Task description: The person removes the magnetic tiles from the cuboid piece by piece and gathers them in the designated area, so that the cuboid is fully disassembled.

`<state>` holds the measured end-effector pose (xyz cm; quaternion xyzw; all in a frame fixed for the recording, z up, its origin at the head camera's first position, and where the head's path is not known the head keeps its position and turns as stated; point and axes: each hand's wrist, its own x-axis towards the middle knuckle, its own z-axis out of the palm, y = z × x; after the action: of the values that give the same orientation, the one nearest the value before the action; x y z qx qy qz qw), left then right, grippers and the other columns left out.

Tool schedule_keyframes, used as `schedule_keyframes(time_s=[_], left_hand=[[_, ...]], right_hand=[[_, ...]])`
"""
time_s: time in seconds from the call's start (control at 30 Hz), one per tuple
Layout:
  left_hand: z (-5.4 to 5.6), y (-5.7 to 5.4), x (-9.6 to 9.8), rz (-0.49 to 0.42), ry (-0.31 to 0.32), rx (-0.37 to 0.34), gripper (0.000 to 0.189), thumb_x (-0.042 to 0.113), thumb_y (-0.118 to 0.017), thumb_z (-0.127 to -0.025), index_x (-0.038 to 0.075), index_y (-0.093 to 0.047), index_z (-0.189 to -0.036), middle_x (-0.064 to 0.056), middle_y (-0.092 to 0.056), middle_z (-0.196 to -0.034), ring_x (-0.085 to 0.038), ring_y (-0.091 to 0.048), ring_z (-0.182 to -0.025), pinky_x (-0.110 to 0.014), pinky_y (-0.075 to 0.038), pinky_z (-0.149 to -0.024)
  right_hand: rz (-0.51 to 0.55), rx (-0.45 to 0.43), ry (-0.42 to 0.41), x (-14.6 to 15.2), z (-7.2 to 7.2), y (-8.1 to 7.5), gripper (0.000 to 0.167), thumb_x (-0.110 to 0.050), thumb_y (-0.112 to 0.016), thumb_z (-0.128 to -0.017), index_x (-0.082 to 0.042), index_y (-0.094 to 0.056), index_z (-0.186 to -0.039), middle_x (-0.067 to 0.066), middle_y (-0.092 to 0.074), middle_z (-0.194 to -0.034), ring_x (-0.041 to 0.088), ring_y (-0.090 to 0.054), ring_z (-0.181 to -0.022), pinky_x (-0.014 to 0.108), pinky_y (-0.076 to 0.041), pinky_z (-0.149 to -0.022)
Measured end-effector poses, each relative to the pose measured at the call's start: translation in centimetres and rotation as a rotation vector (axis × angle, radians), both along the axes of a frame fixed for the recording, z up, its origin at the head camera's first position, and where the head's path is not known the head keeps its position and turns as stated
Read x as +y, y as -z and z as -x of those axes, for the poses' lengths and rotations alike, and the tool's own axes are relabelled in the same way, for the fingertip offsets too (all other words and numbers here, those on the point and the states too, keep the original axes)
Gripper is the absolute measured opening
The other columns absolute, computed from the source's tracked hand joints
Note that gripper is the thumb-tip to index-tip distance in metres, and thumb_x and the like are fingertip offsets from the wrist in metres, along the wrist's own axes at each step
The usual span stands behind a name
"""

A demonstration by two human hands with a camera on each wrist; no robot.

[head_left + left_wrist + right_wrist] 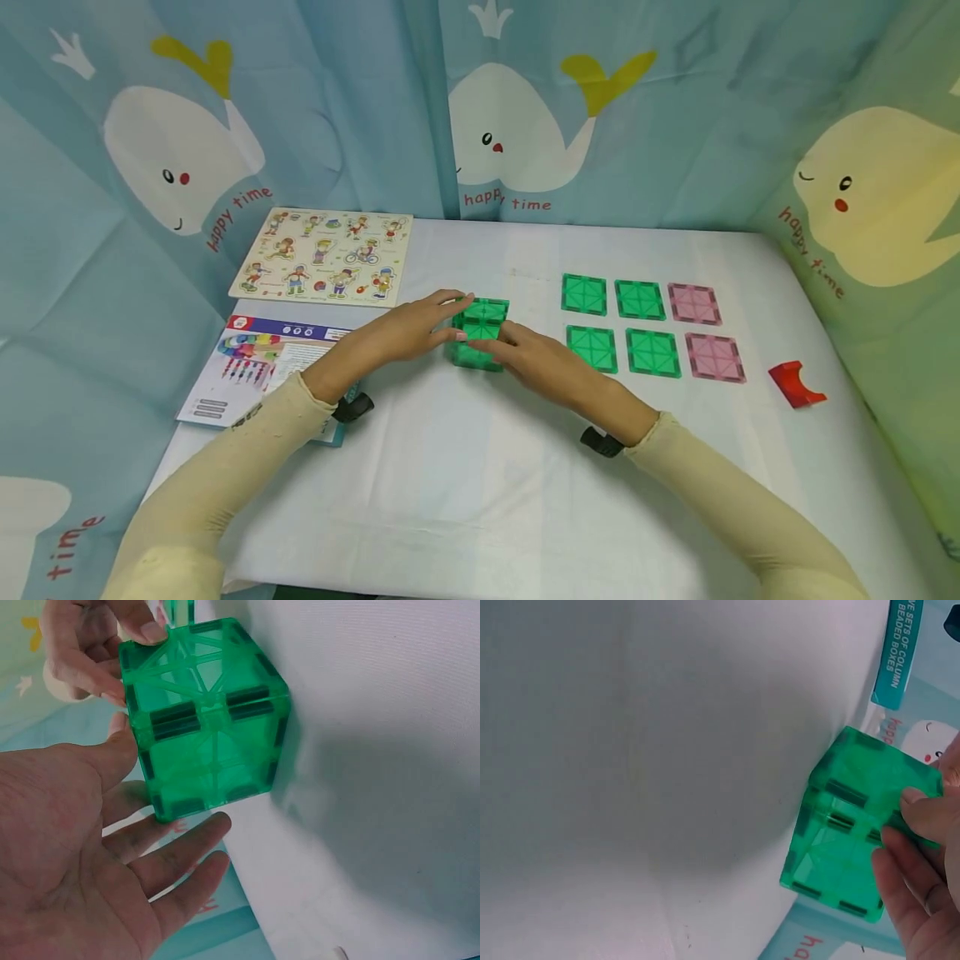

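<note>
A box of see-through green magnetic tiles (476, 358) stands on the table between both hands. My left hand (416, 327) is at its left side. In the left wrist view that hand's thumb touches the box's edge, and its other fingers (176, 862) stretch out loosely past a corner. From the right, my right hand (543, 358) pinches the box near its upper edge. The right wrist view shows the right thumb (922, 810) on one green face, with the fingertips close by at the edge. The box's far side is hidden.
To the right lie several flat green tiles (584, 295) and two pink tiles (695, 304) in two rows. Farther right sits a red curved block (797, 385). A wooden picture board (322, 257) and a printed box (247, 367) occupy the left. A whale-print curtain (360, 108) surrounds the table.
</note>
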<state>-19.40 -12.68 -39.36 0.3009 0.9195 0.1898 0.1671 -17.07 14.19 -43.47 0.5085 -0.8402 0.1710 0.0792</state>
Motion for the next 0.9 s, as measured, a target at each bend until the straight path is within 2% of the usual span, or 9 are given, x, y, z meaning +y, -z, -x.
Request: schedule_keyframes(time_s=[0.17,0.33,0.53,0.7,0.9], left_hand=[[-0.2,0.0,0.1,-0.009,0.006,0.016,0.069,0.038,-0.056,-0.111,0.012,-0.028,-0.168,-0.015,-0.029,-0.172,-0.038,-0.049,-0.146,-0.053,-0.045,-0.117],[-0.2,0.1,0.1,-0.016,0.007,0.029,0.068,0.037,-0.056,-0.111,0.012,-0.029,-0.168,-0.014,-0.030,-0.171,-0.037,-0.051,-0.145,-0.052,-0.047,-0.115],[-0.1,0.1,0.0,-0.012,0.005,0.028,0.068,0.037,-0.056,-0.111,0.012,-0.030,-0.168,-0.015,-0.030,-0.171,-0.038,-0.049,-0.146,-0.053,-0.046,-0.115],[-0.2,0.0,0.0,0.001,0.009,0.033,0.068,0.037,-0.056,-0.111,0.012,-0.029,-0.168,-0.015,-0.030,-0.171,-0.038,-0.049,-0.146,-0.054,-0.045,-0.117],[-0.2,0.1,0.1,0.003,0.010,0.029,0.067,0.038,-0.055,-0.111,0.012,-0.029,-0.168,-0.016,-0.030,-0.171,-0.039,-0.047,-0.148,-0.055,-0.042,-0.119]], right_hand=[[0.028,-0.011,-0.016,0.1,-0.5,0.1,0.054,0.004,-0.078,-0.093,-0.015,-0.066,-0.142,0.004,-0.054,-0.095,0.012,-0.052,-0.079,0.022,-0.049,-0.065],[0.062,-0.037,-0.024,0.2,-1.3,0.1,0.054,0.004,-0.078,-0.093,-0.016,-0.067,-0.142,0.004,-0.060,-0.106,0.013,-0.060,-0.091,0.024,-0.055,-0.075],[0.133,-0.160,0.003,1.4,-2.0,-1.0,0.053,0.006,-0.074,-0.095,-0.015,-0.066,-0.143,-0.001,-0.055,-0.098,0.008,-0.053,-0.080,0.021,-0.049,-0.066],[0.192,-0.243,0.083,3.3,-2.0,-2.1,0.052,0.005,-0.074,-0.096,-0.016,-0.065,-0.143,-0.001,-0.058,-0.100,0.008,-0.059,-0.085,0.023,-0.052,-0.069],[0.246,-0.319,0.228,6.6,-2.2,-3.1,0.046,0.000,-0.075,-0.096,-0.017,-0.069,-0.139,0.000,-0.061,-0.106,0.008,-0.052,-0.086,0.023,-0.047,-0.067]])
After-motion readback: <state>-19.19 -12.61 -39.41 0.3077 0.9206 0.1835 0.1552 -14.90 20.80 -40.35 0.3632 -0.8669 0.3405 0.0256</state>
